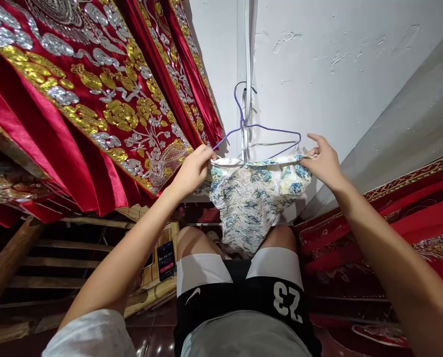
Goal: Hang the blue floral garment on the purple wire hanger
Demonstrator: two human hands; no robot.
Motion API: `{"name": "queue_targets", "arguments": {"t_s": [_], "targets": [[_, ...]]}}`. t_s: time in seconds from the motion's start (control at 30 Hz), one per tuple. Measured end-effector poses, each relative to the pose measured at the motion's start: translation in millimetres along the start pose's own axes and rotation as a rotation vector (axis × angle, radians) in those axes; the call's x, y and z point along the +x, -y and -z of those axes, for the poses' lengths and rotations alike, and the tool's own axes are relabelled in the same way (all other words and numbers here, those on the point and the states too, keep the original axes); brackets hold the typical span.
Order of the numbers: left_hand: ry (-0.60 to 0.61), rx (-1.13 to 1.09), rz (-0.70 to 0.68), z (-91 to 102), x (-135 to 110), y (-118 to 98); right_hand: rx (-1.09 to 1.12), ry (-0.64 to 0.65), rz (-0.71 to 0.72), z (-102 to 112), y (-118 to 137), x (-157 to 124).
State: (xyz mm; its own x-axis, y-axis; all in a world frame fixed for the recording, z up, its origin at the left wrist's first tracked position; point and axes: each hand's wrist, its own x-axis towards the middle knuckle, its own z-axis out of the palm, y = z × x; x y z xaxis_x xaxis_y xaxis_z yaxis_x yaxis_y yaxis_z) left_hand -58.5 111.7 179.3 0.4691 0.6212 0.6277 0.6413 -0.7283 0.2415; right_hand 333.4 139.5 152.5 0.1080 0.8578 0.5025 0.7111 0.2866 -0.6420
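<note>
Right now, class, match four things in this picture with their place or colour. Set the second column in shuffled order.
1. wire hanger
2. floral garment
3. embroidered cloth
4. phone

A. by the wooden frame, lower left
B. purple, hanging against the white wall
C. red with gold and silver, hanging at left
D. held between the left hand and right hand

Pairs: 1-B, 2-D, 3-C, 4-A

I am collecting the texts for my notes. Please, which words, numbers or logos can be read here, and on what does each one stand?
"23": white number on the black shorts, seen upside down.
No words, only a white swoosh logo, on the same shorts.
Timer digits on the phone screen: too small to read surely.
No text on the floral garment or the red cloths.
</note>
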Motion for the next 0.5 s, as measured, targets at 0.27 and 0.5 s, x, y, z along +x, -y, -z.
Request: {"name": "queue_targets", "arguments": {"t_s": [0.27, 0.5], "targets": [[0.061, -0.142, 0.044, 12.3, 8, 18, 0.055, 0.26, 0.094, -10, -12, 23], [0.126, -0.132, 0.058, 18.1, 13, 19, 0.068, -0.079, 0.077, -10, -2, 9]]}}
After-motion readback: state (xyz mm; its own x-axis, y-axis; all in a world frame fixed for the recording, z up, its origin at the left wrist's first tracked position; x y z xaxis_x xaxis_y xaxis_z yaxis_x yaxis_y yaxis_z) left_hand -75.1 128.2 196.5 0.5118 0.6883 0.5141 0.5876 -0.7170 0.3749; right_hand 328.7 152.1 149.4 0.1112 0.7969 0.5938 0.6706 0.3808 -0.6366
